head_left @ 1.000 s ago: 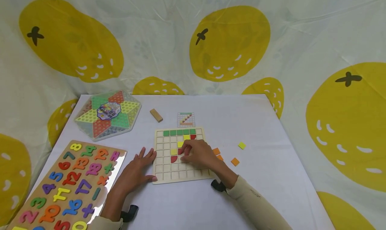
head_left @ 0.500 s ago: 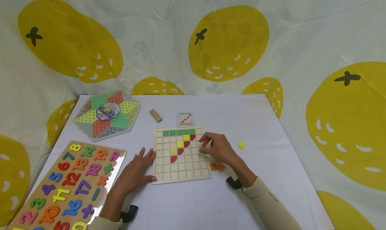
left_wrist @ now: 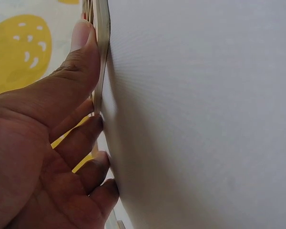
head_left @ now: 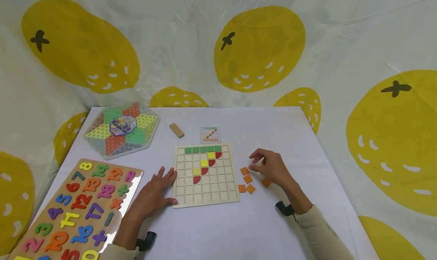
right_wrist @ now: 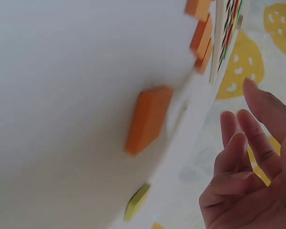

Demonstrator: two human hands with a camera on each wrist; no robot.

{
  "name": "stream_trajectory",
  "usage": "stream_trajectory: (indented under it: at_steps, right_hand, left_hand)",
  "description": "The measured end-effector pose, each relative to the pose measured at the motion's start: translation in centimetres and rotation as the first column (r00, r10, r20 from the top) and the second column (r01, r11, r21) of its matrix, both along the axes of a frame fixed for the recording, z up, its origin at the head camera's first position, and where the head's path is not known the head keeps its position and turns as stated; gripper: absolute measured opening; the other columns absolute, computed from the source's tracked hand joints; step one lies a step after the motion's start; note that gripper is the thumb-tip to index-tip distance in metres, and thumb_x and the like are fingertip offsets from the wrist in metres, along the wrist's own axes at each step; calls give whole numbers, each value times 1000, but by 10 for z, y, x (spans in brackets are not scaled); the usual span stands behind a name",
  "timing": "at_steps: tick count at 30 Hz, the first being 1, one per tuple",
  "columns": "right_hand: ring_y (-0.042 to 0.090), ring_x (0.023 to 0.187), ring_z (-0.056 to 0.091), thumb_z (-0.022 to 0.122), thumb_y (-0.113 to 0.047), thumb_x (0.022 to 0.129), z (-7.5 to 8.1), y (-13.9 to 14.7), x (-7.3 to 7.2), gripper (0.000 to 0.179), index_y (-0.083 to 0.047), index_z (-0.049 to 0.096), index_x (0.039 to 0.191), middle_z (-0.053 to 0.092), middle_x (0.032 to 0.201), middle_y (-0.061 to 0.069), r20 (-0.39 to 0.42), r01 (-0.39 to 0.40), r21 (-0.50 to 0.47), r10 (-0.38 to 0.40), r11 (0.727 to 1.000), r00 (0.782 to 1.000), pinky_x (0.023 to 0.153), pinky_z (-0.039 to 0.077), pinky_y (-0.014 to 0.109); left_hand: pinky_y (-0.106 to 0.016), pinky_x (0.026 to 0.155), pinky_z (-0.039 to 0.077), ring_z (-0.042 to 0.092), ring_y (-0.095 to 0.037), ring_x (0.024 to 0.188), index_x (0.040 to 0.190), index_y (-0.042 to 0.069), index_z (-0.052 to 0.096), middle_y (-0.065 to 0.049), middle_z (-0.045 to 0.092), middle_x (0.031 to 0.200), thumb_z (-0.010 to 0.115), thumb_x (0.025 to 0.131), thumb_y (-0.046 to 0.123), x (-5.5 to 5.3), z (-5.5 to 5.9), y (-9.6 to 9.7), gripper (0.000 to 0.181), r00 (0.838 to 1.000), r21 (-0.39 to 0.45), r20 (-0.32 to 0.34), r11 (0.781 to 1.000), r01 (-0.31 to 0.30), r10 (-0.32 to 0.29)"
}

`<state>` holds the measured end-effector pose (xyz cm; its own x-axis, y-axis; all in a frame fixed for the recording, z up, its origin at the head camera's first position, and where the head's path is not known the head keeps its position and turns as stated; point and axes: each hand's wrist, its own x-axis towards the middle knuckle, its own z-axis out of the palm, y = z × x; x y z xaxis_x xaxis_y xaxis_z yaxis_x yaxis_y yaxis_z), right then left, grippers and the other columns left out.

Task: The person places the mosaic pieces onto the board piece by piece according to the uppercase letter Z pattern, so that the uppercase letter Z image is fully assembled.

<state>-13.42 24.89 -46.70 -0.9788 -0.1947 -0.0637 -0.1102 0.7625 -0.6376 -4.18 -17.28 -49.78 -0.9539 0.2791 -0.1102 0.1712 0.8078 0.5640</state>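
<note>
My left hand point(head_left: 155, 193) lies at the left side of a wooden grid board point(head_left: 216, 195), fingers spread, fingertips and thumb right at its edge. In the left wrist view the thumb point(left_wrist: 83, 52) presses against the board's side. The board bears a row of green square tiles point(head_left: 203, 149), a diagonal of yellow square tiles point(head_left: 204, 163) and red quarter-round tiles point(head_left: 205, 171). My right hand point(head_left: 271, 167) hovers right of the board with bent fingers and nothing between them. Loose orange square tiles point(head_left: 250, 188) lie below and left of it. A yellow tile point(right_wrist: 137, 202) shows in the right wrist view.
Behind the board lies a small pattern card point(head_left: 210, 135), with a wooden block point(head_left: 176, 130) to its left. A hexagonal star-patterned game board point(head_left: 123, 129) lies at the back left. A number puzzle board point(head_left: 78, 210) covers the near left. Fruit-print cloth hangs behind the table.
My right hand has pulled back from the red pieces on the board and moved right, over the table beside the orange tiles. The left hand has stayed at the board's edge.
</note>
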Motion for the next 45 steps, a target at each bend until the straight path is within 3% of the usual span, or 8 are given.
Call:
stream_trajectory:
  at_steps: [15,21,34,45]
  right_hand:
    - [20,81,57,90,-16,84,-10,58,-3,33,-12,76,114,78,105,8,-53,66,97,-61,993,997,69,47,29]
    - [24,84,60,88,-15,86,-13,72,-5,34,-9,75,116,76,109,13,-22,108,137,-106,985,994,71,47,31]
    - [27,91,61,86,-13,87,-16,70,-11,30,-8,76,115,73,101,10,73,121,175,-135,977,988,72,43,32]
    - [24,90,60,87,-9,85,-17,45,-14,25,-11,74,105,71,97,7,89,55,152,-69,987,994,75,44,32]
  left_hand:
    - [-75,119,33,24,-49,161,159,7,48,-12,41,168,97,72,28,0,1,0,101,1000,-6,5,1000,-2,2]
    - [-75,120,33,23,-48,161,159,8,48,-12,41,168,97,72,29,0,1,0,102,1000,-9,6,1000,-4,4]
    - [-73,121,33,25,-49,161,158,7,48,-13,42,167,97,72,28,0,0,1,101,1000,-10,-9,1000,-1,1]
    - [-74,120,33,24,-49,161,159,7,48,-13,41,168,97,73,29,0,0,0,101,1000,-12,0,1000,0,0]
